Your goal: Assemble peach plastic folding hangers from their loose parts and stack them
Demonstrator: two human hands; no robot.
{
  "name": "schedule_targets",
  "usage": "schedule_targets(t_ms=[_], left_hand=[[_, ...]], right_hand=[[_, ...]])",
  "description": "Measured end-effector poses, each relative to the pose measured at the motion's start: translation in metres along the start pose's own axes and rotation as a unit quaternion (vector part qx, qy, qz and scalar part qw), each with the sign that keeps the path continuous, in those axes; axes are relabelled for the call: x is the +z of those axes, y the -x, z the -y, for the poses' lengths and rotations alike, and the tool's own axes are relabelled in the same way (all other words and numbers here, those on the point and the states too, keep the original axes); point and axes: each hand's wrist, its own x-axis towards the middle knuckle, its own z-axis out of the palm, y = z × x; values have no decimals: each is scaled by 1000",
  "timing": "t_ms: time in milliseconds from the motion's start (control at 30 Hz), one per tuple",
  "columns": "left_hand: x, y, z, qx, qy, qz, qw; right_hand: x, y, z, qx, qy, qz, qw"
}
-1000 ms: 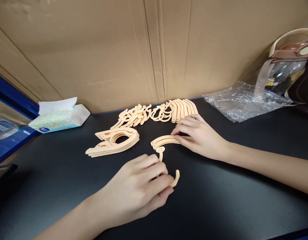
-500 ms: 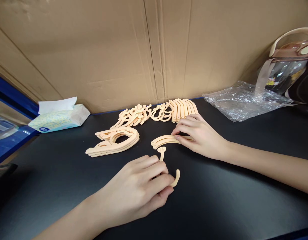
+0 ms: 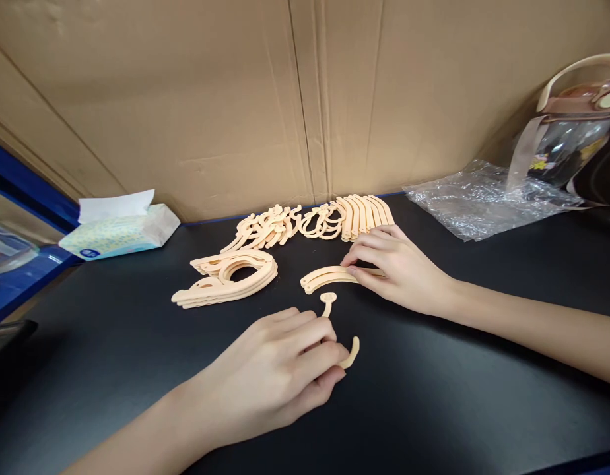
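My left hand [image 3: 285, 369] is closed around a peach plastic hanger hook [image 3: 353, 351], low over the black table. The hook's flat round-cornered head shows above my fingers and its curved tip at the right; its middle is hidden. Farther back, my right hand [image 3: 391, 264] pinches two curved hanger arms [image 3: 325, 278] lying side by side, their right ends covered by my fingers. Left of them lies a stack of folded hangers [image 3: 250, 280]. Behind my right hand several loose curved arms [image 3: 367, 216] lie in a row.
Along the back are a pile of small hanger pieces [image 3: 268, 227] and several ring-like pieces [image 3: 319, 223]. A tissue pack [image 3: 121, 231] sits at the left. Clear plastic wrap [image 3: 476, 198] and a drinking bottle [image 3: 567, 138] are at the right. A cardboard wall [image 3: 210, 99] rises behind.
The hook in my left hand has turned slightly, its head shifting a little to the right. My right hand stays at the two arms. The whole view has moved slightly.
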Motion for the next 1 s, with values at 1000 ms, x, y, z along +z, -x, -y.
schedule_targets(t_ms=[1000], left_hand=[[-63,-27,125,-508,-249,89,819]], right_hand=[[1,2,-1,-15,-7,-14,1000]])
